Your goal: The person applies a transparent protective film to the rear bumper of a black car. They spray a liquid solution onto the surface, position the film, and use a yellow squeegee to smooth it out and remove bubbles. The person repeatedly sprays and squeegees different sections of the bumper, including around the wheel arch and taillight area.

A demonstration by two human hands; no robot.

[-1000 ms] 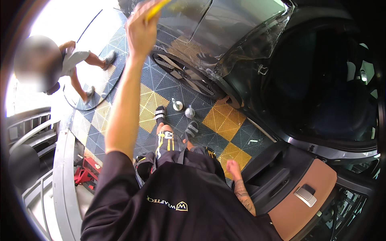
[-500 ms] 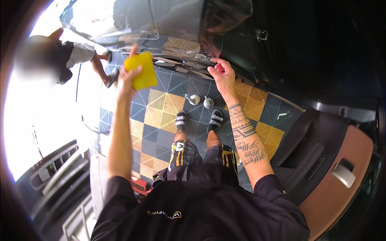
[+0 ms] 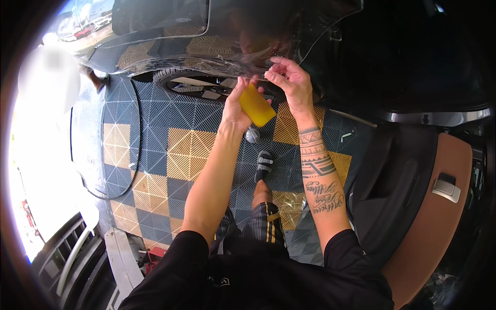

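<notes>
While the left hand (image 3: 235, 111) grips one yellow card (image 3: 258, 107) between thumb and fingers, near the lower edge of a dark car panel (image 3: 160, 49), the right hand (image 3: 295, 88) sits beside it, thumb and fingertips drawn together; whether they pinch anything, cannot tell. Counted: one wheel (image 3: 164, 82), one sandalled foot (image 3: 264, 163), one looped black hose (image 3: 138, 129), one brown-trimmed door (image 3: 444, 227). Panel glossy, mirroring the floor (image 3: 191, 155): ribbed tiles, blue-grey and tan. Glare at far left.

Both arms (image 3: 323, 181) outstretched, left hand (image 3: 235, 111) curled, right hand (image 3: 297, 88) close by, fingers (image 3: 287, 63) bent
</notes>
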